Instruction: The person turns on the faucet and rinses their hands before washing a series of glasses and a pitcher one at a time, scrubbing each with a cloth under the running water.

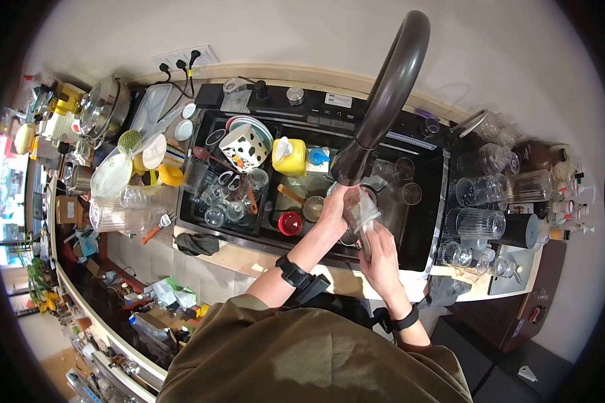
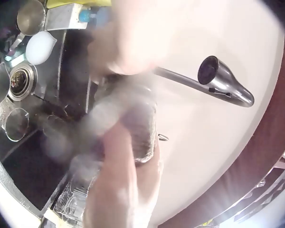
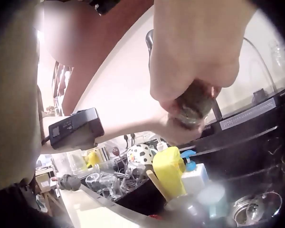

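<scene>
Holding one clear glass (image 1: 364,209) between us right now, both hands on it, over the black sink (image 1: 445,195) and just under the end of the dark faucet (image 1: 398,87). Our left hand (image 1: 336,207) grips the end nearer the spout, our right hand (image 1: 382,250) has its fingers curled round the other end. Left wrist view is pretty blurry, but we can make out ribbed sides. Can't tell if there's anything inside it. Elsewhere in the sink we've got a red bowl (image 1: 290,223) and another glass (image 1: 411,193) off to the right. The white pump bottle (image 1: 318,159) with the blue top is next to a yellow thing (image 1: 289,156). More ribbed glassware (image 1: 478,224) crowds the bench (image 1: 460,273) on our right.
</scene>
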Demonstrator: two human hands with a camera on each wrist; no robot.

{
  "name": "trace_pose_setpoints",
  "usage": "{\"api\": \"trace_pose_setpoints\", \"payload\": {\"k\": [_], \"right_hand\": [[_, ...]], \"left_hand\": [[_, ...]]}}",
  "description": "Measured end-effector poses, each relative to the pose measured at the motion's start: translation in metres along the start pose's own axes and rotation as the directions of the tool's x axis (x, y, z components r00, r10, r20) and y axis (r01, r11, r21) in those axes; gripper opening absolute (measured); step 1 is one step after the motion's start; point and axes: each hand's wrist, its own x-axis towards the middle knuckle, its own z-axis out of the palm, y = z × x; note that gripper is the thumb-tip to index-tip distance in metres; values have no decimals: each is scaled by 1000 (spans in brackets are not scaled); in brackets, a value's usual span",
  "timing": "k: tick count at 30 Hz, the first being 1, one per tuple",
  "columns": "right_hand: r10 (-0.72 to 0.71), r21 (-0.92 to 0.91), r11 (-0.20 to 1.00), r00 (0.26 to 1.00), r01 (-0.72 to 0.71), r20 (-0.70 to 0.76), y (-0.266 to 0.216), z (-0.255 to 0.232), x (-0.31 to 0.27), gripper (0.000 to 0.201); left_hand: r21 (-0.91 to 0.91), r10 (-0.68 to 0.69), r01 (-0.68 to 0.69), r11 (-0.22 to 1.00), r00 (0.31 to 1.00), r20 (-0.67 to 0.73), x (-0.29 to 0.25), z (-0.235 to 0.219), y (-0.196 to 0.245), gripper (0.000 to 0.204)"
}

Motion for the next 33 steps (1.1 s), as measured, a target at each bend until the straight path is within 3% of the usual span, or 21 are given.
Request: {"api": "trace_pose_setpoints", "payload": {"k": [2,6,12,15,18,21,24,25,28,29,30,32,33], "right_hand": [[-33,10,999,993,32,113,11,4,0,38],[22,-32,999,911,-10,412,38,17,1,57],[-81,272,962,962,8,259,24,22,23,74],[1,376,920,960,-111,280,19,25,24,73],[-12,273,960,958,-69,285,19,26,20,74],[87,173,976,963,-134,256,5,15,14,58],[105,-62,993,990,-99,97,0,7,-2,38],[-18,-164,986,998,27,56,3,1,-1,28],[203,127,969,976,-211,77,20,12,-11,26],[387,258,874,911,-412,142,20,17,-11,26],[466,453,742,866,-494,182,20,21,-10,26],[569,744,341,756,-575,323,17,26,-7,28],[566,792,191,724,-580,394,19,27,-8,30]], "left_hand": [[64,16,-11,998,997,-75,5,0,-1,19],[112,84,-80,990,996,-31,-1,9,-4,16],[98,81,-77,992,996,-37,-5,3,-5,15],[81,59,-61,995,998,27,-2,-6,-9,12],[9,-41,40,999,991,131,-6,-4,-6,14],[-54,-55,64,996,984,168,-10,1,-4,24],[-156,-86,122,980,972,220,4,-7,-1,24],[-122,-42,70,990,974,222,7,-9,-4,24],[-68,4,4,998,993,121,0,-2,-12,23],[-108,40,-31,994,996,83,-3,4,-16,19],[-105,69,-58,993,992,107,-6,8,-16,18],[-102,124,-110,989,982,142,-11,9,-19,18],[-95,126,-111,989,979,163,-8,5,-20,17]]}}
